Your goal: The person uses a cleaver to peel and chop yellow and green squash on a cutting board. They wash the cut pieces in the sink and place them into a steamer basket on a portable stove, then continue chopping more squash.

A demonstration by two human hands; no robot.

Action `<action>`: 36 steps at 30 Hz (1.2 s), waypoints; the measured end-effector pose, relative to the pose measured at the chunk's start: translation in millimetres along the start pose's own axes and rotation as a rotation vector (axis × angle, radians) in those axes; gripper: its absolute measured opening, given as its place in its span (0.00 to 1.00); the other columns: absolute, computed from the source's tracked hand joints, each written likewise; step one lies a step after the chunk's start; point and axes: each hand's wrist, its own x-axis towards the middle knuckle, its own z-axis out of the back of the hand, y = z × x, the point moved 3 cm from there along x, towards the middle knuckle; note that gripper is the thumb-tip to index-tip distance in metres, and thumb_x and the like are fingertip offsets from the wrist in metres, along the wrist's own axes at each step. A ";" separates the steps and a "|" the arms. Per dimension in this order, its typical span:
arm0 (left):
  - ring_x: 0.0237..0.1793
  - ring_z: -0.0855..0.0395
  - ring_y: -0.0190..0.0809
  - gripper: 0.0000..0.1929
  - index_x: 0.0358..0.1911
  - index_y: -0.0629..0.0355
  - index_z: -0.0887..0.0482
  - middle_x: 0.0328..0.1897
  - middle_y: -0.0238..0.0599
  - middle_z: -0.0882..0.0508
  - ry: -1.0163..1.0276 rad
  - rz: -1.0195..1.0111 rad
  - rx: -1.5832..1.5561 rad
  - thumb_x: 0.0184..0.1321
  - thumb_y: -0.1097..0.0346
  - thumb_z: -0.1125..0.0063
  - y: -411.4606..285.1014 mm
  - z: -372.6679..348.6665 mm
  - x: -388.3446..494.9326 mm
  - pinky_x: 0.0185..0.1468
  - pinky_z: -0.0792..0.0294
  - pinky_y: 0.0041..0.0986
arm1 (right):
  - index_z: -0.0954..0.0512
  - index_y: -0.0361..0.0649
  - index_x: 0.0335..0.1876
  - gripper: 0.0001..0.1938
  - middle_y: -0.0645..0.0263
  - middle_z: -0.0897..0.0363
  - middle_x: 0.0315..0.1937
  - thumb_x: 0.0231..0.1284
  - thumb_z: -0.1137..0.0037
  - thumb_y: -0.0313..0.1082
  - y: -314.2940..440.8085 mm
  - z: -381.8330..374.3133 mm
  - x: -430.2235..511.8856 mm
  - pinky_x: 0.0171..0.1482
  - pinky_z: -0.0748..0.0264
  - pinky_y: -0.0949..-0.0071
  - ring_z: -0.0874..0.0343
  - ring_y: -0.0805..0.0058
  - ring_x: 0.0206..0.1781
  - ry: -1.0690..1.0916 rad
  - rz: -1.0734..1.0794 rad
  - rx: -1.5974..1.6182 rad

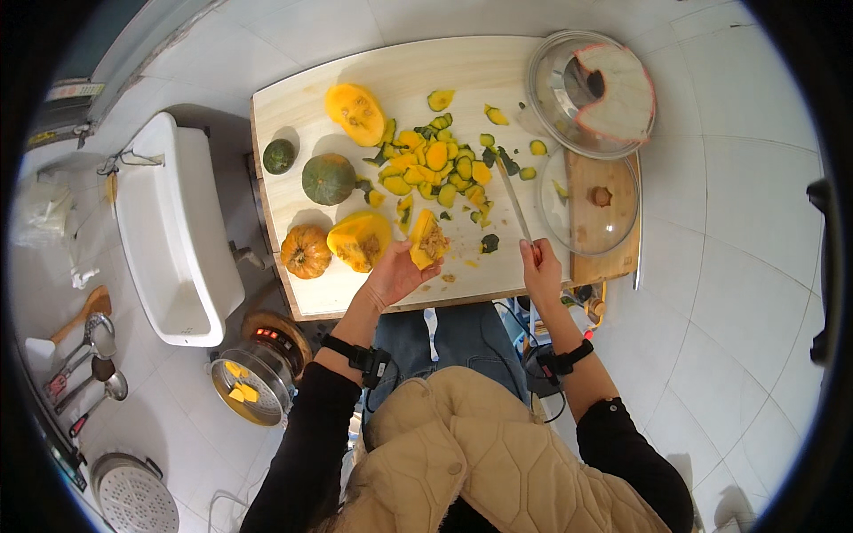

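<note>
My left hand point(396, 274) holds a peeled wedge of pumpkin point(420, 234), its seedy, fibrous core facing right. In my right hand point(543, 270) is the handle of a kitchen knife point(514, 200), its long blade pointing away from me across the table. Beyond both hands lies a heap of yellow and green pumpkin peelings point(433, 160). Just left of my left hand rests a larger cut piece of pumpkin point(360, 240) with seeds showing. A pumpkin half point(356, 114) sits farther back, cut face up.
Whole pumpkins, one orange point(306, 251) and one green point(328, 179), stand at the table's left with a small green squash point(279, 156). A glass lid point(588, 220) overlaps a wooden board point(603, 260) at right. Lower left, a steamer pot point(250, 393) contains pumpkin chunks, near a white sink point(180, 233).
</note>
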 end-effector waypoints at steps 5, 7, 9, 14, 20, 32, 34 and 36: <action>0.55 0.24 0.46 0.30 0.68 0.61 0.38 0.62 0.46 0.27 -0.028 0.008 0.125 0.64 0.57 0.48 0.5 3.7 7.6 0.62 0.30 0.35 | 0.27 0.40 0.33 0.16 0.59 0.30 0.16 0.66 0.43 0.47 13.9 6.0 -14.2 0.26 0.32 0.67 0.29 0.63 0.19 0.091 0.102 -0.003; 0.56 0.24 0.46 0.31 0.67 0.63 0.39 0.62 0.47 0.27 -0.134 -0.030 0.299 0.65 0.57 0.46 2.2 15.9 12.4 0.61 0.30 0.34 | 0.27 0.40 0.33 0.16 0.58 0.29 0.16 0.65 0.42 0.47 19.3 6.6 -18.4 0.26 0.31 0.67 0.27 0.60 0.19 0.117 0.158 -0.053; 0.57 0.24 0.44 0.32 0.67 0.64 0.40 0.63 0.48 0.28 -0.270 -0.095 0.540 0.65 0.56 0.43 3.2 29.2 16.8 0.60 0.29 0.32 | 0.27 0.41 0.33 0.16 0.58 0.28 0.17 0.65 0.41 0.47 22.3 6.1 -19.7 0.26 0.30 0.67 0.26 0.59 0.20 0.141 0.161 -0.075; 0.58 0.24 0.42 0.37 0.67 0.69 0.43 0.62 0.49 0.28 -0.496 -0.194 1.158 0.62 0.57 0.37 -0.3 51.0 25.6 0.56 0.27 0.30 | 0.26 0.41 0.32 0.15 0.58 0.29 0.16 0.64 0.41 0.45 21.3 0.9 -26.5 0.25 0.31 0.66 0.26 0.57 0.20 0.219 0.229 -0.099; 0.53 0.20 0.45 0.38 0.65 0.74 0.41 0.63 0.58 0.28 -0.550 -0.603 1.312 0.60 0.56 0.35 -21.3 42.7 57.1 0.48 0.24 0.30 | 0.26 0.41 0.28 0.17 0.58 0.27 0.17 0.63 0.41 0.48 2.5 -7.9 -40.3 0.25 0.31 0.63 0.25 0.55 0.20 0.235 0.136 -0.124; 0.54 0.21 0.47 0.21 0.58 0.59 0.25 0.58 0.47 0.25 -0.726 -0.784 1.446 0.59 0.72 0.41 -84.3 32.9 -63.0 0.52 0.25 0.32 | 0.24 0.43 0.25 0.27 0.56 0.24 0.19 0.63 0.49 0.63 -34.0 -66.6 -60.1 0.30 0.30 0.60 0.23 0.56 0.26 0.924 0.382 -0.297; 0.59 0.26 0.50 0.24 0.59 0.59 0.27 0.60 0.49 0.28 -0.741 -0.895 1.598 0.57 0.73 0.40 -79.0 38.9 -77.0 0.57 0.28 0.35 | 0.24 0.44 0.25 0.27 0.56 0.24 0.20 0.63 0.50 0.64 -36.6 -75.5 -48.3 0.31 0.29 0.59 0.22 0.56 0.27 0.920 0.394 -0.338; 0.63 0.31 0.53 0.27 0.61 0.60 0.30 0.62 0.50 0.30 -0.764 -0.922 1.684 0.56 0.72 0.38 -74.2 46.1 -84.2 0.62 0.33 0.38 | 0.24 0.45 0.24 0.28 0.56 0.23 0.21 0.63 0.51 0.65 -33.9 -77.7 -31.1 0.32 0.28 0.59 0.22 0.56 0.28 0.865 0.390 -0.409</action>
